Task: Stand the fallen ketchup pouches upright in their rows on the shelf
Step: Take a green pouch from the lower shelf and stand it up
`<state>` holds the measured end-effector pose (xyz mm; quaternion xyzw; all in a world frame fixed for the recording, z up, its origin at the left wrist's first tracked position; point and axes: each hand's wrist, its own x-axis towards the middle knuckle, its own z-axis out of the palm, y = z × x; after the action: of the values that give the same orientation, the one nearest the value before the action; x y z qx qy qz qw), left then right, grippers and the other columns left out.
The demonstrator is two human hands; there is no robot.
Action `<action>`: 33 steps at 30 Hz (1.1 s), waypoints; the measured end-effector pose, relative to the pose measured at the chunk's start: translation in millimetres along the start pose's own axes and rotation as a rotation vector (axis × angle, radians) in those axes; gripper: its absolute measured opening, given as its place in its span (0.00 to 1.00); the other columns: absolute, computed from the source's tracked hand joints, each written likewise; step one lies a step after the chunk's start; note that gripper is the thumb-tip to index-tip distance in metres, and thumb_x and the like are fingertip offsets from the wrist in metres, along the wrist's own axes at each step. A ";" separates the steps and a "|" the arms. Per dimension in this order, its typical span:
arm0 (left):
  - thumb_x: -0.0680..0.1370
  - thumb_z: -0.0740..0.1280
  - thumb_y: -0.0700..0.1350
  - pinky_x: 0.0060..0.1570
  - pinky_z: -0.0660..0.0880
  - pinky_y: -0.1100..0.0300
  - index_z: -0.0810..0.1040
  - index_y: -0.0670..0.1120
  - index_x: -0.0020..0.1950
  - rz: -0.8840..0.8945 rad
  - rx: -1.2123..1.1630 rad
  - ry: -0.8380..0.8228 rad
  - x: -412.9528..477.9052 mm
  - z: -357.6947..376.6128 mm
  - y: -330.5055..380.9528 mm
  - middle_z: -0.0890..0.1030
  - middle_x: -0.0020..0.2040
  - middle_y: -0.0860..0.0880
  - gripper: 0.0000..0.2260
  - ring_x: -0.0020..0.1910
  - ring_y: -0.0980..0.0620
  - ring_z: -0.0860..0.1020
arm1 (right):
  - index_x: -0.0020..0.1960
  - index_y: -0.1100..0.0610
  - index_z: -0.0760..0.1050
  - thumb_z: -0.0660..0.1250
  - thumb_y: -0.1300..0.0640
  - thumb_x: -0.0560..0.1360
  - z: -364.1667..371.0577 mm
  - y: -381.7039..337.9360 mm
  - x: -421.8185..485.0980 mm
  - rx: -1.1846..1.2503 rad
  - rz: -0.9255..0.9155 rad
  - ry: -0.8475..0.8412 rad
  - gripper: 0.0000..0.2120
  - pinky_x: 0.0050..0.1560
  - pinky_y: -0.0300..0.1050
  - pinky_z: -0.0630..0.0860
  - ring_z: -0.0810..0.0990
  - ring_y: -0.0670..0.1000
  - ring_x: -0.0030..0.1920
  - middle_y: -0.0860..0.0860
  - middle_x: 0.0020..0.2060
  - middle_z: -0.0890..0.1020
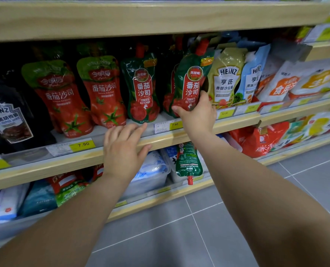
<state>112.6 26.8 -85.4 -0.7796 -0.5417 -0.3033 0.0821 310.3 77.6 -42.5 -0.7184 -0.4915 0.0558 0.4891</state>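
The wooden shelf [179, 138] crosses mid-frame carrying four front ketchup pouches: two red-and-green ones [64, 97] at centre left and two dark green ones. The right hand [196, 112] has its grip clenched on the tilted right-hand green pouch [189, 83]; the other green pouch [143, 89] stands upright beside it. The left hand [121, 149] rests released on the shelf edge; a pouch behind the held one is mostly hidden.
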 end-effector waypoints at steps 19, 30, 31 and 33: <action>0.74 0.67 0.55 0.70 0.58 0.44 0.73 0.47 0.66 0.088 0.020 0.059 -19.7 -3.1 3.4 0.74 0.66 0.43 0.22 0.65 0.39 0.69 | 0.65 0.59 0.69 0.70 0.47 0.71 -23.0 74.6 -100.6 -0.042 -0.129 -0.101 0.28 0.64 0.54 0.66 0.69 0.57 0.62 0.57 0.60 0.74; 0.72 0.70 0.45 0.54 0.73 0.46 0.76 0.46 0.60 0.099 -0.256 -0.244 -68.8 20.3 18.1 0.78 0.55 0.44 0.17 0.52 0.41 0.76 | 0.74 0.49 0.57 0.72 0.53 0.70 12.1 130.4 -111.5 -0.525 -0.088 -0.644 0.37 0.69 0.57 0.62 0.58 0.65 0.70 0.58 0.75 0.56; 0.72 0.70 0.45 0.54 0.73 0.46 0.76 0.46 0.61 0.085 -0.260 -0.267 -71.6 22.2 17.7 0.78 0.55 0.45 0.18 0.52 0.42 0.76 | 0.74 0.50 0.59 0.70 0.57 0.71 12.0 130.6 -111.5 -0.518 -0.095 -0.634 0.35 0.68 0.56 0.64 0.59 0.64 0.69 0.58 0.74 0.57; 0.72 0.71 0.45 0.56 0.72 0.47 0.76 0.47 0.62 0.064 -0.269 -0.307 -77.4 27.2 17.4 0.78 0.56 0.45 0.19 0.54 0.42 0.75 | 0.73 0.51 0.61 0.66 0.63 0.71 10.4 130.8 -112.2 -0.485 -0.082 -0.606 0.33 0.66 0.55 0.65 0.61 0.63 0.66 0.58 0.74 0.58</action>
<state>120.9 -29.2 -147.2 -0.8374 -0.4776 -0.2477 -0.0968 332.3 -6.0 -191.9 -0.7438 -0.6411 0.1280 0.1395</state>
